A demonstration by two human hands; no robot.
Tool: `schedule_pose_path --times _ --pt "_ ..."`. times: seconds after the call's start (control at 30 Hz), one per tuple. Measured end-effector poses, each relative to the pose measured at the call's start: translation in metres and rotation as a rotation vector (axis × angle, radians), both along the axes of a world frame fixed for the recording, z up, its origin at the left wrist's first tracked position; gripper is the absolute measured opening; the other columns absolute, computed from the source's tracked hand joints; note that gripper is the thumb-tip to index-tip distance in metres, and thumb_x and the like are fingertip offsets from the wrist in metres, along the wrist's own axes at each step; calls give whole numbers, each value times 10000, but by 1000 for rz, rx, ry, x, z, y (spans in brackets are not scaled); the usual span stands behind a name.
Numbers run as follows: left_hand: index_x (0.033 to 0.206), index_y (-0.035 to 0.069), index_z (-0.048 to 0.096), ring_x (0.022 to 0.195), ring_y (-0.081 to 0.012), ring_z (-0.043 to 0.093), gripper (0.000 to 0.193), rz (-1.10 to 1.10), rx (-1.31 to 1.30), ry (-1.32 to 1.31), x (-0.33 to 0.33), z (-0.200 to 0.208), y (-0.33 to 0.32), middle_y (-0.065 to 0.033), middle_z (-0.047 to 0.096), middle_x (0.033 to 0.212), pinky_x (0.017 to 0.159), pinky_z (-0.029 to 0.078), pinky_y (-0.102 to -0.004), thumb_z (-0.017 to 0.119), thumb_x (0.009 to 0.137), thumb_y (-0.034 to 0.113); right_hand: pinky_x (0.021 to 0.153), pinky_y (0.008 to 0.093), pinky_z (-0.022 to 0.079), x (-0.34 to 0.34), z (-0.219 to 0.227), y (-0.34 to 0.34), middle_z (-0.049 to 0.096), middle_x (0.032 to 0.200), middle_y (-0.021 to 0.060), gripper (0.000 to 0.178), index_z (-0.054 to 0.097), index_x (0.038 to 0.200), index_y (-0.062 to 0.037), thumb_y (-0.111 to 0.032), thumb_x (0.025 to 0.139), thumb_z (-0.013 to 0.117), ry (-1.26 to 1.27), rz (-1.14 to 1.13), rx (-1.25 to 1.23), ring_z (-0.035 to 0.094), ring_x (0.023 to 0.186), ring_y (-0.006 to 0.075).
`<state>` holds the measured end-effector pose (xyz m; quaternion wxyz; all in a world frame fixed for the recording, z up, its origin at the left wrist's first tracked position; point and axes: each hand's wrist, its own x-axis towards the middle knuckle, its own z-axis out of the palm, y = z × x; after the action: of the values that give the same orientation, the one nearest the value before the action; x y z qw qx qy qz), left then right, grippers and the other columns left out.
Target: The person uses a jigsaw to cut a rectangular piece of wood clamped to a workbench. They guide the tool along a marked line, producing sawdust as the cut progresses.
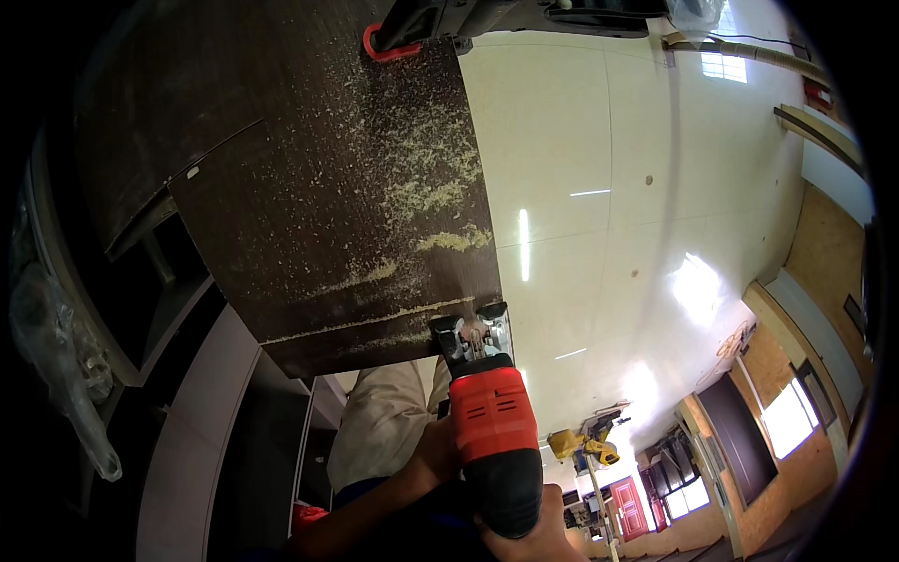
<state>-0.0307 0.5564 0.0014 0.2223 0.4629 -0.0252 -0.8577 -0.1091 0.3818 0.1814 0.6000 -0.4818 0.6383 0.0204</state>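
A red and black jigsaw [496, 409] stands with its metal shoe on the right edge of a dark brown board [309, 215]. My right hand [538, 532] is wrapped round the rear of the tool's body. On the tool's left side my left hand [438, 454] grips it, with most of its fingers hidden behind the body. A pale line of sawdust [370, 323] runs across the board from its left edge to the saw's front. More sawdust lies scattered farther up the board.
A black clamp [515, 17] with a red pad [393, 51] presses on the board's far end. Dark cabinet panels [201, 412] stand at the left, beside clear plastic wrap [56, 356]. To the right spreads a pale floor, with a yellow tool [599, 451] near the back wall.
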Motion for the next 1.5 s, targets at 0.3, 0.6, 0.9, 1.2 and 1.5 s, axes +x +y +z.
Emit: schedule_pose_path --times 0.3,0.6,0.9,1.2,1.5 --pt "1323 158 598 1074 -308 708 404 -16 -56 -34 5 1 -1 -129 666 1245 833 599 -397 684 950 289 563 370 527 9 6 -10 678 659 118 114 699 807 -34 -116 748 753 -7 -135 110 676 582 218" --pt "1314 107 580 1066 -390 702 464 -96 -176 -241 8 7 -7 -212 717 1129 880 576 -444 605 991 440 602 359 545 7 9 -7 706 702 129 142 730 818 -10 -134 758 763 4 -143 193 695 636 212" --pt "1286 82 596 1056 -414 696 438 -218 -236 -336 6 5 0 -234 713 1116 859 573 -454 588 1008 420 622 363 552 14 9 -13 722 737 124 171 746 892 -13 -98 743 743 -13 -190 219 697 653 218" --pt "1298 92 588 1051 -412 695 400 -247 -376 -379 12 12 -12 -230 710 1122 842 572 -462 592 1009 369 604 354 541 13 11 -14 705 707 112 150 735 866 -21 -103 740 743 3 -210 243 678 629 202" --pt "1310 98 570 1042 -428 689 426 -256 -354 -373 14 13 -14 -237 704 1115 835 570 -477 558 1019 410 587 366 535 9 11 -8 698 695 110 138 730 843 -37 -127 742 753 42 -133 252 676 609 222"
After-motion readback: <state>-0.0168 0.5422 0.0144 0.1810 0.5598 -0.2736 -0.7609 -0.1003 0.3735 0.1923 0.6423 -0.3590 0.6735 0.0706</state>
